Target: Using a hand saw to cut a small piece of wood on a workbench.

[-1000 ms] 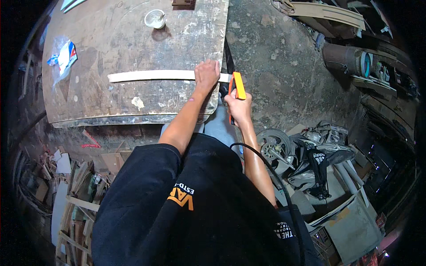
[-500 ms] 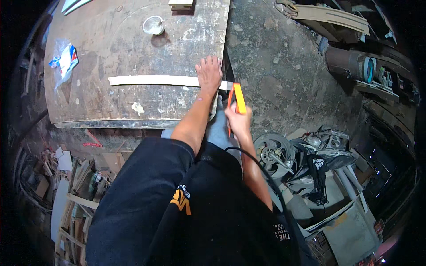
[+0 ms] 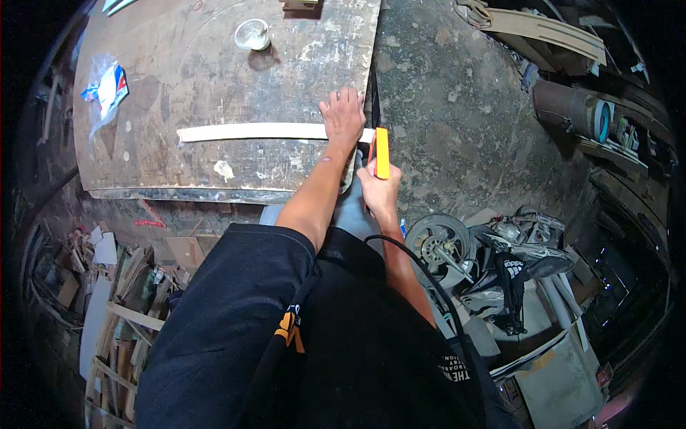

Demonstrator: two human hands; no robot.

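Note:
A long pale wooden strip (image 3: 250, 131) lies across a worn, stained workbench (image 3: 186, 79). My left hand (image 3: 343, 114) presses flat on the strip's right end, near the bench's right edge. My right hand (image 3: 380, 189) grips a yellow-handled tool (image 3: 381, 151), held upright just past that end of the strip. What the tool's tip touches is hidden by my hands.
A small round container (image 3: 252, 33) and a plastic wrapper (image 3: 107, 86) sit on the bench. Power tools with a round blade guard (image 3: 443, 247) lie on the concrete floor at right. Wood offcuts (image 3: 107, 300) are piled at lower left. A black cable (image 3: 421, 279) runs over my clothes.
Both hands stay at the strip's right end. The right hand with the yellow tool has shifted slightly along the bench edge; the view has drifted a little.

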